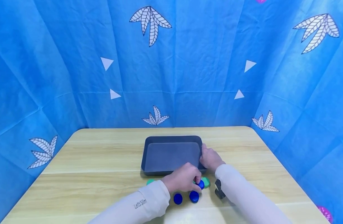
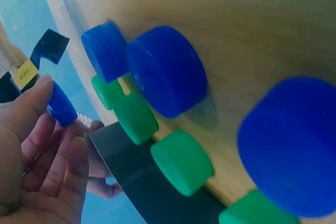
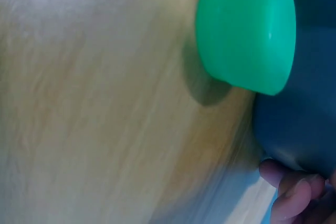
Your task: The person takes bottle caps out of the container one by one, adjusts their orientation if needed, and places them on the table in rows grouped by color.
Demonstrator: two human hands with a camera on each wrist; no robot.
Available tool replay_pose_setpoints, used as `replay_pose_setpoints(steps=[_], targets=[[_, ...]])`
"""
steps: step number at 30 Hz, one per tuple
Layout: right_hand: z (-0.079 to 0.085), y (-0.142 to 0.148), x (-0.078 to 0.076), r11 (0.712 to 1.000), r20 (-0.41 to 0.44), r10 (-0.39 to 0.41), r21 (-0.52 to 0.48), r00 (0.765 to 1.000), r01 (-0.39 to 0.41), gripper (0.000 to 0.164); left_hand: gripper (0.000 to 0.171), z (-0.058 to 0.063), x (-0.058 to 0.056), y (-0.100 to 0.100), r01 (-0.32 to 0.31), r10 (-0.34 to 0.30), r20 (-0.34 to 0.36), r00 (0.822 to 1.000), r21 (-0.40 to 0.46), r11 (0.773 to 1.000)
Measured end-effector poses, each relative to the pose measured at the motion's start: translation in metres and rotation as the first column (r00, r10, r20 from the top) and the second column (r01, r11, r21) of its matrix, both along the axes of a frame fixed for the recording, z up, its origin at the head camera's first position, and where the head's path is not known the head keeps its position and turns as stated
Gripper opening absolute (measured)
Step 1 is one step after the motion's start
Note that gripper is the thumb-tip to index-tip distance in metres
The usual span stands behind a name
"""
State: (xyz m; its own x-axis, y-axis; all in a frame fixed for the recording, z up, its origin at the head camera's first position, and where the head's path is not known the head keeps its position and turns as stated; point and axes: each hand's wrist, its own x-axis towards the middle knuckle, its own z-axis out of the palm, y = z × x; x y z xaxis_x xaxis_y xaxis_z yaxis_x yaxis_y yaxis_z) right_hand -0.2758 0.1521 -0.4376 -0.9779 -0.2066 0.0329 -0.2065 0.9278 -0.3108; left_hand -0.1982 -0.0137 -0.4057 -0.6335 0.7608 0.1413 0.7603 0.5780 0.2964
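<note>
My left hand [image 1: 184, 178] pinches a blue bottle cap [image 2: 62, 103] between thumb and fingers, just above the table in front of the tray. My right hand [image 1: 211, 158] grips the right wall of a dark grey rectangular tray [image 1: 171, 155], near its front corner. Two blue caps, a left one [image 1: 178, 198] and a right one [image 1: 194, 196], lie on the table below my left hand. Several green caps stand in a row along the tray's front side, among them a right-hand one [image 1: 206, 182] and a left one [image 1: 150, 181]; my left hand hides part of the row.
The light wooden table [image 1: 104, 155] stretches out on both sides of the tray. A blue patterned cloth [image 1: 174, 68] hangs behind it and at the sides. A black device [image 1: 219, 189] is strapped at my right wrist.
</note>
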Motion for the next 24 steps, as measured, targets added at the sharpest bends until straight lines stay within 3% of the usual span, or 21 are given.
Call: replay_pose_setpoints(steps=[5, 12, 24], targets=[[0.004, 0.003, 0.0, 1.0, 0.016, 0.005, -0.013, 1.0, -0.005, 0.031, 0.026, 0.0, 0.001, 0.01, 0.022, -0.022, -0.009, 1.0, -0.032, 0.999], [0.007, 0.005, -0.001, 0.999, 0.037, 0.033, -0.013, 0.999, -0.033, 0.03, 0.023, -0.003, 0.003, 0.021, 0.038, -0.036, 0.045, 0.998, -0.061, 0.997], [0.011, 0.004, -0.001, 0.999, 0.089, 0.047, 0.008, 0.995, -0.048, 0.032, 0.025, -0.01, 0.009, 0.037, 0.075, -0.075, 0.006, 0.997, -0.155, 0.985]])
